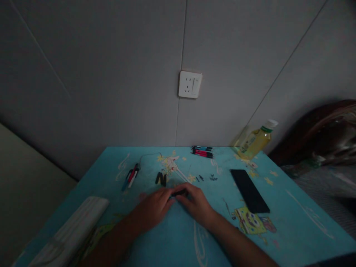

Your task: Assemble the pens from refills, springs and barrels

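1. A smooth, plastic-looking printed cover with a soft sheen dresses the surface [169, 246].
2. Flat, matt panels form the wall [125, 81], fitted with a smooth white plastic socket plate [190, 85].
3. A clear, glossy plastic bottle [254, 144] wears a white plastic cap [272, 123].
4. The black slab [249, 191] presents a smooth, dull face.
5. Plastic-looking barrels mark the red and blue pens [203, 152].
6. The small dark piece [180, 193] at centre resembles plastic, its finish too dim to tell.
7. Striped cloth [314, 200] appears blurred at right.
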Action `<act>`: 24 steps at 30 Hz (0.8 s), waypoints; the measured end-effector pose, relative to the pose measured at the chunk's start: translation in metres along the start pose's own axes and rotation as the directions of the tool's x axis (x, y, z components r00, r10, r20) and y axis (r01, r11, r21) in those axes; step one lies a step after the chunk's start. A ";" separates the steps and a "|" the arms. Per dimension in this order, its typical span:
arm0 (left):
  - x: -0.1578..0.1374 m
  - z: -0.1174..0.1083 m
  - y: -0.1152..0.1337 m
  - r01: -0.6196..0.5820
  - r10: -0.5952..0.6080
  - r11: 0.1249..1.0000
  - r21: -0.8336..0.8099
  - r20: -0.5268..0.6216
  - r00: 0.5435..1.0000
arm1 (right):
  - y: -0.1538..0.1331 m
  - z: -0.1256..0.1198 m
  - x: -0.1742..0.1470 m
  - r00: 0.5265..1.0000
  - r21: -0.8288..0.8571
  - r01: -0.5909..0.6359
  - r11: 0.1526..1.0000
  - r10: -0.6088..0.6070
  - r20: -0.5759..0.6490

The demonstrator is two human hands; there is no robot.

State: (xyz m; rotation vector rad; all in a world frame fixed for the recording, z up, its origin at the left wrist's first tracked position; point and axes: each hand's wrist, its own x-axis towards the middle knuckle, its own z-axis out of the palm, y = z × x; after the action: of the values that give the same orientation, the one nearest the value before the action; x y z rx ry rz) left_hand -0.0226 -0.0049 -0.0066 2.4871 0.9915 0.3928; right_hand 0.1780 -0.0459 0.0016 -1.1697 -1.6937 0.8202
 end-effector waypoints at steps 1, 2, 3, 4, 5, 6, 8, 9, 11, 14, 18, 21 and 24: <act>-0.001 0.000 0.001 -0.005 0.005 1.000 -0.010 0.001 1.000 | 0.000 -0.002 0.000 1.000 -0.009 -0.008 1.000 0.008 -0.017; -0.001 0.001 0.001 0.002 -0.002 1.000 -0.009 0.000 1.000 | 0.000 -0.003 0.000 0.999 -0.025 -0.008 1.000 0.008 -0.031; -0.001 0.002 0.000 0.023 -0.023 1.000 0.002 -0.003 1.000 | 0.000 -0.005 0.000 0.999 -0.047 -0.001 0.999 -0.001 -0.034; 0.000 0.003 -0.001 0.049 -0.049 0.999 0.016 -0.007 0.999 | 0.000 -0.007 0.000 0.999 -0.070 0.014 0.997 -0.016 -0.030; 0.002 0.005 -0.002 0.071 -0.070 0.997 0.027 -0.008 0.997 | 0.001 -0.008 0.000 0.999 -0.088 0.031 0.996 -0.032 -0.017; 0.003 0.006 -0.004 0.084 -0.084 0.996 0.030 -0.008 0.996 | 0.002 -0.009 0.000 0.999 -0.097 0.045 0.994 -0.045 -0.002; 0.005 0.007 -0.006 0.082 -0.082 0.997 0.011 -0.012 0.997 | 0.003 -0.010 0.000 0.999 -0.096 0.054 0.994 -0.053 0.010; 0.006 0.006 -0.007 0.076 -0.076 0.997 -0.006 -0.021 0.997 | 0.004 -0.010 0.000 0.999 -0.093 0.050 0.994 -0.050 0.007; 0.006 0.003 -0.005 0.063 -0.065 0.997 -0.038 -0.045 0.997 | 0.005 -0.010 -0.001 0.999 -0.093 0.036 0.995 -0.036 0.001; 0.005 -0.003 -0.001 0.041 -0.045 0.997 -0.066 -0.068 0.997 | 0.005 -0.010 -0.001 0.999 -0.100 0.032 0.995 -0.032 0.005; 0.006 -0.003 0.002 0.031 -0.034 0.999 -0.043 -0.064 0.997 | 0.002 -0.010 -0.002 0.997 -0.108 0.071 0.992 -0.070 0.007; 0.006 0.003 -0.002 0.031 -0.034 0.999 -0.035 -0.095 0.995 | -0.001 -0.010 -0.002 0.997 -0.131 0.071 0.989 -0.074 -0.024; 0.005 0.007 -0.006 -0.013 0.001 0.997 -0.073 -0.160 0.987 | -0.003 -0.012 -0.002 0.995 -0.136 0.088 0.987 -0.092 -0.024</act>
State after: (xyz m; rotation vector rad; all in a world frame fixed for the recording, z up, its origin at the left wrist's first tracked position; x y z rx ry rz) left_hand -0.0196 0.0000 -0.0151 2.4229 1.0108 0.6286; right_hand 0.1883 -0.0481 0.0079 -1.1802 -1.7856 0.6375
